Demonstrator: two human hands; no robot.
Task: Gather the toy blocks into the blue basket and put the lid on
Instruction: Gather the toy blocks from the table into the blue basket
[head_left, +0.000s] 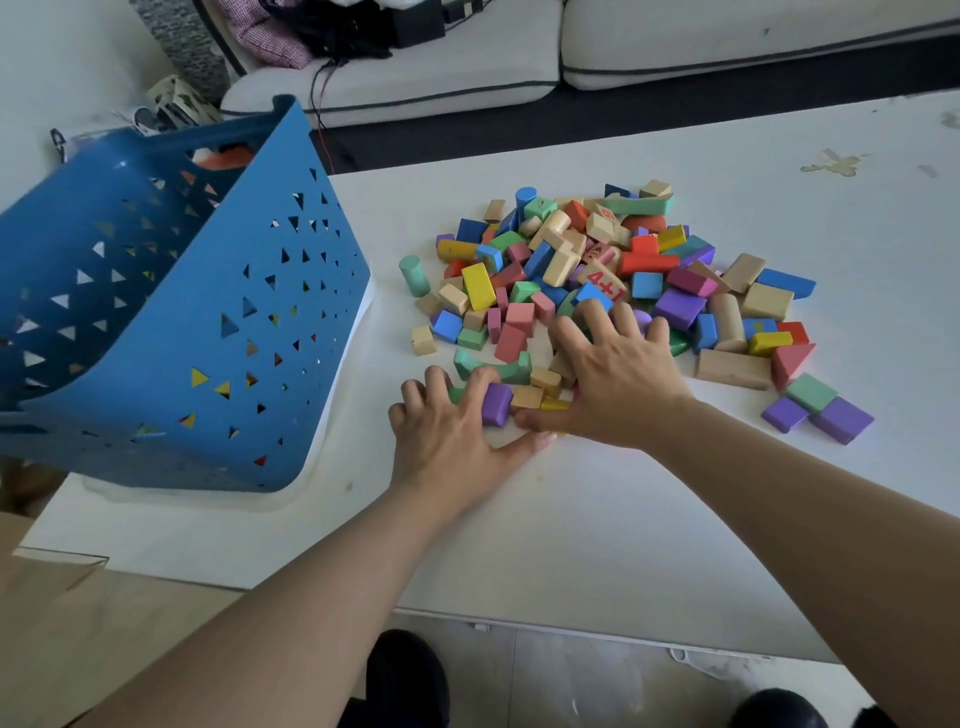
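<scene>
Dozens of small painted wooden toy blocks (597, 280) lie heaped on the white table (571, 519) beside the perforated blue plastic basket (171, 312). Left hand (447, 436) and right hand (618, 374), fingers spread, are laid over near blocks; light, hard, smooth, likely best scooped between cupped palms.

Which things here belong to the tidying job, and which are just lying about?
Part of the job:
blue basket
pile of blocks
left hand
right hand

Just lying about:
sofa
clothes on it
black cable
</scene>
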